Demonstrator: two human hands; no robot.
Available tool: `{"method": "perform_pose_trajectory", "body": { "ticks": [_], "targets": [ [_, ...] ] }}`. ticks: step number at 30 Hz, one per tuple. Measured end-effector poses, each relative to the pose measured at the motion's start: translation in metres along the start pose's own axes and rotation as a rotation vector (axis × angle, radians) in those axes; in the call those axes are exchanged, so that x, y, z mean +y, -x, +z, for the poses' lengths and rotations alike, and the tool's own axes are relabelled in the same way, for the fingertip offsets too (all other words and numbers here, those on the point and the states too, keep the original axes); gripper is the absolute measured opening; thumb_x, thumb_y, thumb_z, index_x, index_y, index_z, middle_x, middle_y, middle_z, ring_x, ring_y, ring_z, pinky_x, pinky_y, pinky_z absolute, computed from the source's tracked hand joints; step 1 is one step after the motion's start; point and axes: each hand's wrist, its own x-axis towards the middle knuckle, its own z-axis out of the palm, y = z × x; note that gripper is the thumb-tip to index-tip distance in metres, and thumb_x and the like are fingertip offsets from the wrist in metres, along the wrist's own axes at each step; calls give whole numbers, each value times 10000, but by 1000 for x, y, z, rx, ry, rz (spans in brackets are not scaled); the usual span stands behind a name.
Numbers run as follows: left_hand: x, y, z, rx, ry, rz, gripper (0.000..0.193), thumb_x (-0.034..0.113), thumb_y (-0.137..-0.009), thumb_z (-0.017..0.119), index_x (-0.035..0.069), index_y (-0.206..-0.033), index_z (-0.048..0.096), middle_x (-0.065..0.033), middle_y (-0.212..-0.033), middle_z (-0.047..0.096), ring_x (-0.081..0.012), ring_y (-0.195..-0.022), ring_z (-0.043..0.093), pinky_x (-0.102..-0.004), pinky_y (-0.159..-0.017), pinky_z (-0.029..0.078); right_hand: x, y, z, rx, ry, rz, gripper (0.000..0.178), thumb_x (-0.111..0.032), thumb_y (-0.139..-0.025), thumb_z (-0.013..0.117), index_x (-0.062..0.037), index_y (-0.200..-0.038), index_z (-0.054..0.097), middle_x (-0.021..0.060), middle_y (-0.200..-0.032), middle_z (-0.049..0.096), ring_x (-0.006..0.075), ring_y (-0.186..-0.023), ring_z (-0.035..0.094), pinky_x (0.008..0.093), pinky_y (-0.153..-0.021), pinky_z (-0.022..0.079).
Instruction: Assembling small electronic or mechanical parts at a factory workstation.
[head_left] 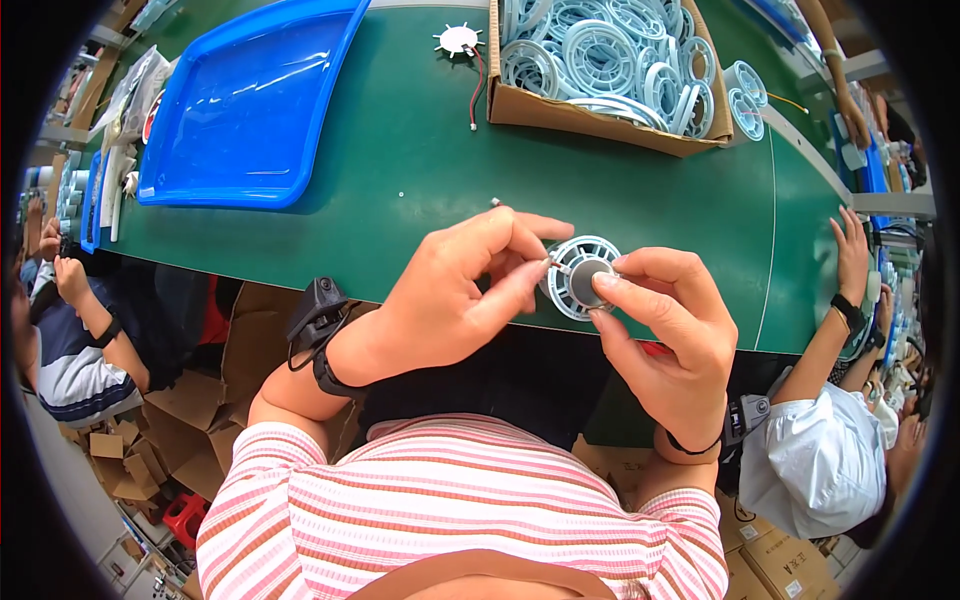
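Observation:
Over the table's near edge, my right hand point(675, 325) grips a pale blue spoked ring point(594, 246), with a dark grey round disc point(588, 284) at its middle. The thumb and fingers are on the ring's right side and on the disc. My left hand point(450, 278) is closed in a pinch at the ring's left side. Between its thumb and fingertip is the end of a thin wire point(558, 266) that runs to the disc. A small connector point(496, 202) sticks out beyond the left hand's fingers. The left palm's inside is hidden.
A cardboard box point(600, 125) full of pale blue rings stands at the far right, with loose rings point(745, 100) beside it. A white toothed disc point(458, 40) with a red wire lies left of it. A blue tray point(235, 110) occupies the far left. People sit on both sides.

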Motion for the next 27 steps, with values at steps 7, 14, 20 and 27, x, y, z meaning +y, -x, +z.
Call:
{"method": "perform_pose_trajectory", "body": {
  "ticks": [7, 14, 20, 27],
  "targets": [
    [-8, 5, 9, 7, 0, 72, 338, -100, -925, 600, -37, -1251, 542, -184, -1279, 629, -162, -935, 700, -281, -756, 587, 1, 4, 0, -31, 72, -45, 381, 123, -700, 792, -30, -1047, 767, 119, -1085, 671, 240, -920, 691, 311, -756, 571],
    [-1, -1, 10, -131, -86, 19, 620, -58, -853, 748, 5, -1420, 504, -146, -1336, 600, -139, -993, 701, -263, -769, 597, 4, 6, 0, -69, 189, -109, 385, 85, -721, 792, -47, -1082, 771, 123, -1116, 680, 289, -1023, 663, 356, -851, 551],
    [-3, -3, 15, -80, -198, 68, 702, -26, -814, 800, 27, -1445, 498, -126, -1365, 575, -135, -1021, 690, -232, -749, 591, 11, 16, -3, -76, 453, -250, 344, 14, -781, 776, -59, -1117, 762, 134, -1172, 666, 347, -1131, 609, 405, -950, 517],
    [-4, -1, 15, -90, -182, 82, 679, -20, -819, 794, 26, -1432, 507, -122, -1361, 576, -132, -999, 688, -229, -713, 585, 27, 15, 3, -14, -94, -117, 344, -9, -797, 790, -58, -1137, 757, 171, -1260, 606, 334, -1184, 599, 425, -969, 523]
  ]
}}
